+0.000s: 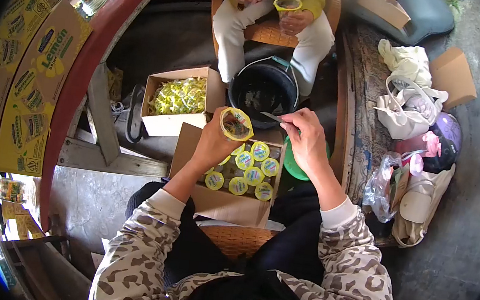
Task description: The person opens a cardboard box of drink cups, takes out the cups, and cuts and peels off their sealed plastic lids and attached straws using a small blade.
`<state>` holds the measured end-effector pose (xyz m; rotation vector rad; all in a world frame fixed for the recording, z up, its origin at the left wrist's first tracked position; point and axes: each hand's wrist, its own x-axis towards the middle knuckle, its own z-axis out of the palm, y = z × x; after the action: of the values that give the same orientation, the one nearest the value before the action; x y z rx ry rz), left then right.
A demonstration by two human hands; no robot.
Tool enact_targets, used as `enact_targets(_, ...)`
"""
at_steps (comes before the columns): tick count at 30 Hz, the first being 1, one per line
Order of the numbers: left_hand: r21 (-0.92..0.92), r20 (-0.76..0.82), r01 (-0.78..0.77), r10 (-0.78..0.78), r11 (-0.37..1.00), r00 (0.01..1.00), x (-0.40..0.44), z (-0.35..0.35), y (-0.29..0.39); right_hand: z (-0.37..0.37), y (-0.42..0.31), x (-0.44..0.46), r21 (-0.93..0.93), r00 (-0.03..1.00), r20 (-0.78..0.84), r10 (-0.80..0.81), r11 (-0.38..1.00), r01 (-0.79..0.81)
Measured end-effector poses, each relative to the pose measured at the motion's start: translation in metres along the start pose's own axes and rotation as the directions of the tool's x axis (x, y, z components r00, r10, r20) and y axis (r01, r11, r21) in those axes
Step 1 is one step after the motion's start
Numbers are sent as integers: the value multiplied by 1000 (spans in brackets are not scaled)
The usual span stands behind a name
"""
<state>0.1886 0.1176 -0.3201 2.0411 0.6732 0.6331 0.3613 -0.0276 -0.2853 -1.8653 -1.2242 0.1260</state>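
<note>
My left hand (212, 141) is wrapped around a clear plastic drink cup (237, 126) with a yellow rim, tilted near the bucket. Between the fingers of my right hand (307, 139) is a small knife (271, 117), its blade pointing left toward the cup but apart from it. A black bucket (233, 93) with dark contents stands just beyond both hands. Below them, a cardboard box (227, 209) holds several sealed cups (253, 176) with yellow-edged lids. Part of a green plastic container (296, 167) shows under my right hand.
Yellow film scraps (181, 97) fill a carton (173, 126) at left. Opposite sits a person (313, 1) holding a similar cup (287, 5). Bags (400, 118) lie on a bench at right. Lemon drink cartons (40, 86) stand beside a red table edge (95, 44).
</note>
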Motion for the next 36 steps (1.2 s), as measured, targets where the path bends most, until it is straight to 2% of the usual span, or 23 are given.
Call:
enact_targets(5, -34, 21, 64, -64, 997, 998, -5, -3, 2, 16, -10, -7, 35, 999, 34, 13, 999, -14)
enact_targets(7, -25, 36, 69, -68, 997, 997, -5, -5, -1, 21, -10, -11, -26, 994, 36, -106, 994, 107)
enact_targets(10, -34, 49, 119, -117, 992, 992, -5, -7, -1, 26, -13, -14, -38, 987, 44, -154, 987, 156)
enact_targets(12, -11, 28, 83, -83, 996, 996, -6, -8, 0, 29, -15, -16, -36, 982, 49, -180, 983, 182)
enact_targets(14, -8, 7, 66, -66, 998, 998, -7, -9, 1, 30, -16, -17, -119, 958, 67, -279, 951, 285)
enact_targets(22, 66, 4, 46, -47, 997, 999, -10, -13, -1, 35, -23, -20, -260, 909, 51, -415, 873, 413)
enact_targets(24, 34, 84, 126, -129, 991, 988, -10, -14, 3, 38, -23, -23, -290, 904, 50, -424, 860, 419)
enact_targets(28, 2, 113, 126, -126, 992, 986, -14, -17, 5, 43, -24, -29, -329, 893, 107, -437, 832, 447)
enact_targets(30, -63, 206, 217, -200, 974, 958, -16, -19, 6, 45, -24, -30, -326, 892, 117, -436, 832, 449)
enact_targets(34, -76, 255, 283, -256, 956, 932, -16, -23, 0, 48, -24, -30, -309, 896, 108, -432, 842, 443)
enact_targets(36, -208, 374, 363, -269, 908, 888, -13, -24, 2, 48, -24, -30, -312, 899, 109, -425, 844, 436)
